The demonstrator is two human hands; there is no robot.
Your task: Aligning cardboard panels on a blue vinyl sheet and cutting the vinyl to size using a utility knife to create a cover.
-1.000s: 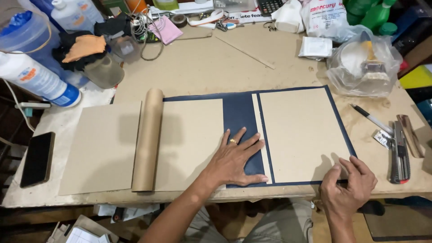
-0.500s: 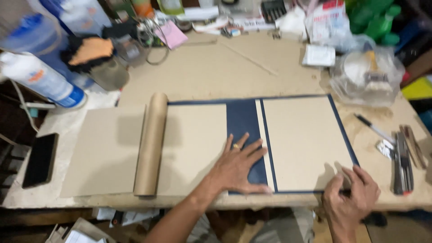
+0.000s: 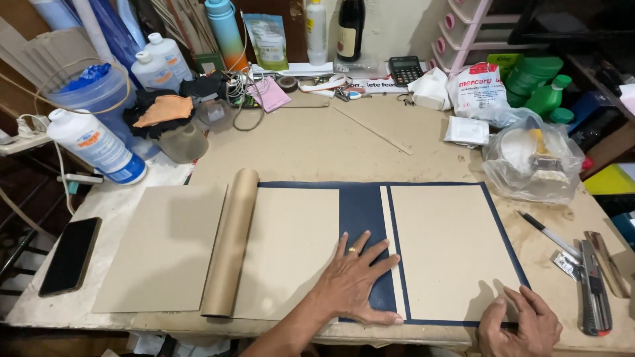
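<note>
A cluttered craft workshop, probably for bookbinding or box-making. The worn, stained table point(image 3: 317, 145) carries grey boards point(image 3: 162, 248) laid on dark blue covering material point(image 3: 360, 205), a brown paper roll point(image 3: 230, 241), a utility knife point(image 3: 591, 287) and a pen point(image 3: 546, 233). Glue bottles point(image 3: 99, 145), a bagged brush point(image 3: 544, 162), tape point(image 3: 287, 83), a calculator point(image 3: 405, 68) and plastic drawers point(image 3: 463, 33) crowd the back.

I see open tabletop point(image 3: 317, 149) beyond the far edge of the dark blue cover sheet point(image 3: 362, 211). A cardboard roll point(image 3: 230, 241) bars its left side; a plastic bag point(image 3: 529, 165) and cutters point(image 3: 592, 284) crowd the table's right edge.
</note>
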